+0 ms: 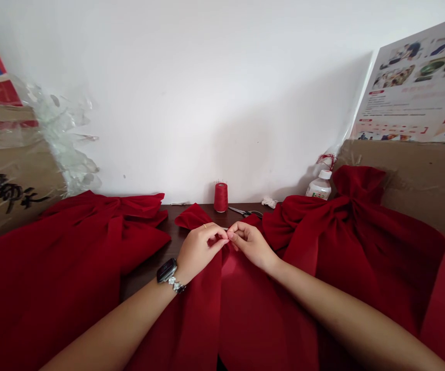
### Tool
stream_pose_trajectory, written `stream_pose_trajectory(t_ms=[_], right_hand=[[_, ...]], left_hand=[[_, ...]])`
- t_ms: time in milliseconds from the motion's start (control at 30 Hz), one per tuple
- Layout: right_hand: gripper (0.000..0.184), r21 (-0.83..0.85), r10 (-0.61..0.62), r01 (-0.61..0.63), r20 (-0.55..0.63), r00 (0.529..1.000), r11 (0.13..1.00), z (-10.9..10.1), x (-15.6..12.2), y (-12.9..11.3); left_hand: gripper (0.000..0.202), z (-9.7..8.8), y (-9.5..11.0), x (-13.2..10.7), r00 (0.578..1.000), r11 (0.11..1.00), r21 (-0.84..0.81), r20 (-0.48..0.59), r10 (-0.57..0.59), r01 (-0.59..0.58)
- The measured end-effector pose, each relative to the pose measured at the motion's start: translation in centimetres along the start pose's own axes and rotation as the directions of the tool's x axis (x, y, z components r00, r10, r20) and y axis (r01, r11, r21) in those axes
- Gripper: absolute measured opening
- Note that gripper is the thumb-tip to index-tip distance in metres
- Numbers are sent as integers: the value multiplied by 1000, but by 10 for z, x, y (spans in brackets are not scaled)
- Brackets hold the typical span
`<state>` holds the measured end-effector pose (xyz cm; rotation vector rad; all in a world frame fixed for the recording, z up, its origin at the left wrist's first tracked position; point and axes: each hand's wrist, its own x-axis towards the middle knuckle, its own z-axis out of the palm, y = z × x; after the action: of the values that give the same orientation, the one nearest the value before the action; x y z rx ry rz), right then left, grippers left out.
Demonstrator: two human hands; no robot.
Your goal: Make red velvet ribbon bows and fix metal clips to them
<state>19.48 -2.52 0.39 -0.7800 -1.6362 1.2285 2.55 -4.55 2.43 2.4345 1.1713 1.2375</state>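
My left hand (203, 247) and my right hand (251, 245) meet fingertip to fingertip above a length of red fabric (245, 309). Both are closed in a pinch. Whatever lies between the fingers is too small or too hidden to make out. A gathered end of red fabric (193, 216) sticks up just behind my left hand. Beyond the hands, a cone of red thread (221, 198) stands upright against the wall with several thin pins or needles at its top. Scissors (244, 212) lie to its right, partly covered by fabric.
Red fabric heaps (71, 247) spread on the left; a red fabric bow (346, 216) lies on the right. Behind it stands a plastic bottle (320, 185). Cardboard boxes (10, 170) flank the dark table (164, 247). White scraps (270, 203) lie by the white wall (160, 103).
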Motion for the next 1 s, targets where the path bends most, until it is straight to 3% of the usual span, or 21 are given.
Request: stream_pose_trajectory(t_ms=[100, 267, 467, 700, 867, 1000], right_hand=[[33, -109, -87, 83, -29, 996, 991, 1, -4, -3], [27, -236, -173, 151, -72, 982, 960, 2, -9, -10], [25, -303, -217, 186, -73, 973, 934, -1, -10, -10], [19, -390, -299, 265, -27, 954, 882, -7, -9, -8], [18, -427, -321, 294, 10, 947, 855, -7, -10, -9], [24, -339, -229, 191, -75, 971, 921, -7, -8, -8]], left_hand=[[9, 1, 0, 1, 990, 964, -227, 38, -134, 139], [15, 2, 1, 2, 933, 767, -532, 170, -317, 357], [22, -3, 5, 3, 868, 552, -683, 268, -419, 478], [23, -3, 1, 4, 770, 327, -743, 378, -515, 584], [24, -5, 2, 5, 747, 301, -733, 405, -526, 610], [28, -6, 3, 5, 780, 416, -690, 363, -510, 593]])
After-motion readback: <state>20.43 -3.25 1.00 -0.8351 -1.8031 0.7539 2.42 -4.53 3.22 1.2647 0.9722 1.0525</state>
